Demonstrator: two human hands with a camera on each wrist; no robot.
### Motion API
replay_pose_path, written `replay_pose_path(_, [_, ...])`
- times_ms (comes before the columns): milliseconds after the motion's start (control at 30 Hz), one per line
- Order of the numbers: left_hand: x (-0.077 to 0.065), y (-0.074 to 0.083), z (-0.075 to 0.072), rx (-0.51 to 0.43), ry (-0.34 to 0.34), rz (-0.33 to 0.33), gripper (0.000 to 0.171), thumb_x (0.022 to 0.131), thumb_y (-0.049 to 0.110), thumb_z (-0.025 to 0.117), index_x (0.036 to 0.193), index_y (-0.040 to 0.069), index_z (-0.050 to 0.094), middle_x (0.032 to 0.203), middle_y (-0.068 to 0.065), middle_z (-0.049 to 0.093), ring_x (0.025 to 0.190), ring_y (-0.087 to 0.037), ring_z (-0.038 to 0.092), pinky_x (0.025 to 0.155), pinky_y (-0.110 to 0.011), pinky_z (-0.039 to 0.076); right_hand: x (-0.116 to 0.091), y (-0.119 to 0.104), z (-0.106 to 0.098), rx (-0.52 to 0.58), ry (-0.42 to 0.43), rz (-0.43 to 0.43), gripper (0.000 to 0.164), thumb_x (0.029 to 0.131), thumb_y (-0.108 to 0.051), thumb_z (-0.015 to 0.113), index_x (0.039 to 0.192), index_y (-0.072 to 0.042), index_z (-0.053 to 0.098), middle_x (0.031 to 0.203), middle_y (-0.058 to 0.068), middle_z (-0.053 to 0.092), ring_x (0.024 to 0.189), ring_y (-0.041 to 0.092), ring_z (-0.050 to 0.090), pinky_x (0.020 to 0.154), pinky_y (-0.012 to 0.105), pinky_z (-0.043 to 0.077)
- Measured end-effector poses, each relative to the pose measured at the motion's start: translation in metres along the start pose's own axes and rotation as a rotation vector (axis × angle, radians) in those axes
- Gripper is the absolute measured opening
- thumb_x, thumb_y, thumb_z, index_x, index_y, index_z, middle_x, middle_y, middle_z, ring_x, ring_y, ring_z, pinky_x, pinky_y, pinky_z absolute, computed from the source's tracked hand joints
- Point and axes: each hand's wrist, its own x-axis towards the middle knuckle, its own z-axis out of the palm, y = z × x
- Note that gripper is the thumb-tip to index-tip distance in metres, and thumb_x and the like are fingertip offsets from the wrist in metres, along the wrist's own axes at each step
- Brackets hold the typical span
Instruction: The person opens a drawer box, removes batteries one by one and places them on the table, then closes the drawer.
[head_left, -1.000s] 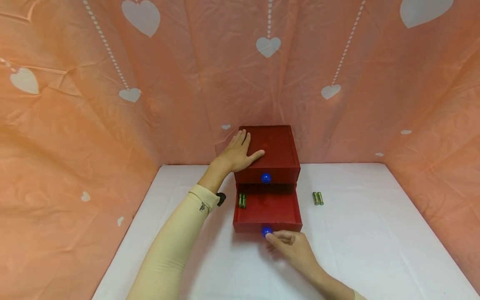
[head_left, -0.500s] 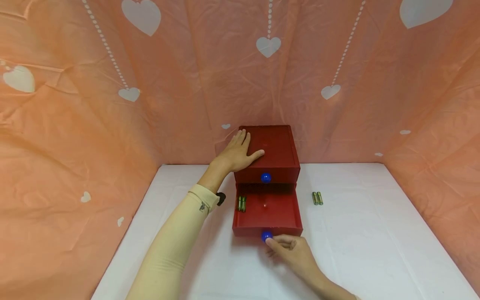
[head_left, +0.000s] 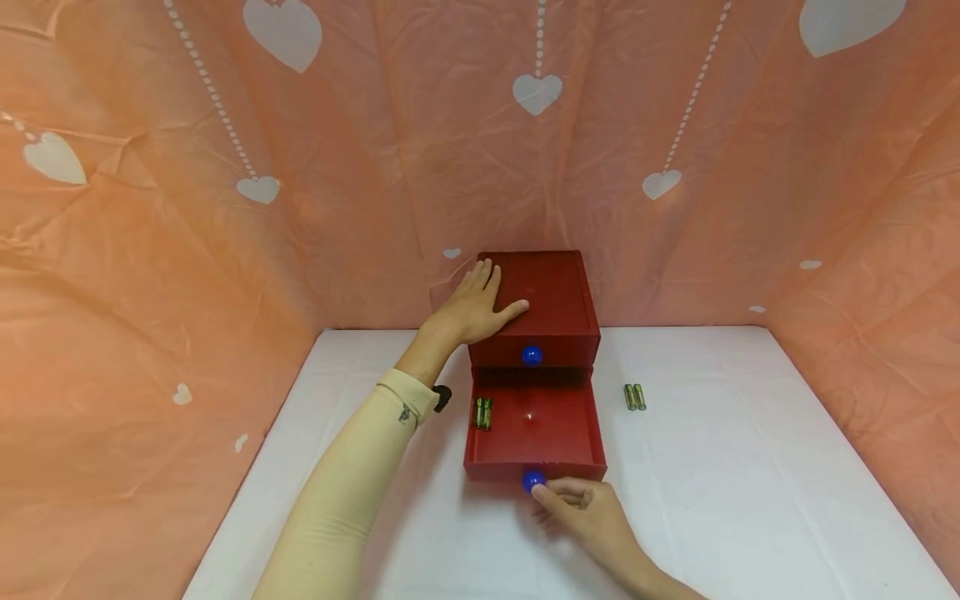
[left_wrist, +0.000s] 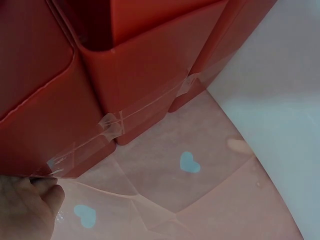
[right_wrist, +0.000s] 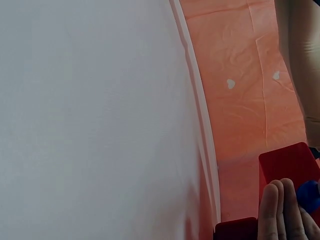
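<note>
Drawer is sliding outward, right hand pinching its round knob, left hand spread atop the cabinet, batteries alongside.

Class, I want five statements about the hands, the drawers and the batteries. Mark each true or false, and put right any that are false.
1. The right hand pinches the blue knob of the lower drawer. True.
2. The left hand is inside the lower drawer. False: the left hand rests on top of the red cabinet.
3. Two batteries lie in the lower drawer, along its left side. True.
4. The upper drawer is pulled out as far as the lower one. False: the upper drawer is closed.
5. Two more batteries lie on the white table, to the right of the cabinet. True.
</note>
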Motion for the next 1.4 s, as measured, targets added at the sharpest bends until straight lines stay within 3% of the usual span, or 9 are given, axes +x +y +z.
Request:
replay_pose_path(667, [-0.003, 0.001, 0.001, -0.012, 0.012, -0.005, 0.096, 0.109, 0.072, 0.033, 0.173, 0.007, 0.003, 0.181, -0.012, -0.006, 0.167, -0.024, -0.011, 0.135, -0.039, -0.003, -0.006, 0.007, 0.004, 0.058, 0.003, 0.017, 0.032, 0.104, -0.016, 0.074, 0.113, 0.014, 0.076, 0.095, 0.019, 0.081, 0.083, 0.02, 0.08, 0.077, 0.031, 0.066])
replay_pose_path(1100, [-0.003, 0.002, -0.001, -0.01, 0.004, -0.007, 0.097, 0.108, 0.073, 0.033, 0.173, 0.008, 0.002, 0.181, -0.012, -0.007, 0.167, -0.024, -0.012, 0.134, -0.039, -0.003, -0.005, 0.009, 0.002, 0.022, -0.015, 0.001, 0.033, 0.104, -0.018, 0.074, 0.113, 0.014, 0.076, 0.095, 0.016, 0.082, 0.085, 0.021, 0.081, 0.08, 0.033, 0.066])
replay_pose_path(1267, [-0.004, 0.002, -0.001, -0.007, 0.004, -0.01, 0.097, 0.108, 0.073, 0.033, 0.173, 0.008, 0.002, 0.181, -0.012, -0.007, 0.167, -0.024, -0.012, 0.135, -0.039, -0.003, -0.005, 0.007, -0.003, -0.05, -0.078, 0.015, 0.034, 0.106, -0.025, 0.07, 0.11, 0.008, 0.079, 0.097, 0.014, 0.082, 0.086, 0.023, 0.08, 0.079, 0.031, 0.065])
replay_pose_path(1400, [-0.004, 0.002, -0.001, -0.005, 0.003, -0.008, 0.097, 0.108, 0.073, 0.032, 0.173, 0.008, 0.002, 0.181, -0.012, -0.007, 0.167, -0.024, -0.012, 0.135, -0.039, -0.003, -0.006, 0.004, -0.011, -0.151, -0.206, 0.003, 0.033, 0.108, -0.029, 0.068, 0.109, 0.002, 0.081, 0.097, 0.009, 0.081, 0.084, 0.022, 0.078, 0.076, 0.026, 0.063])
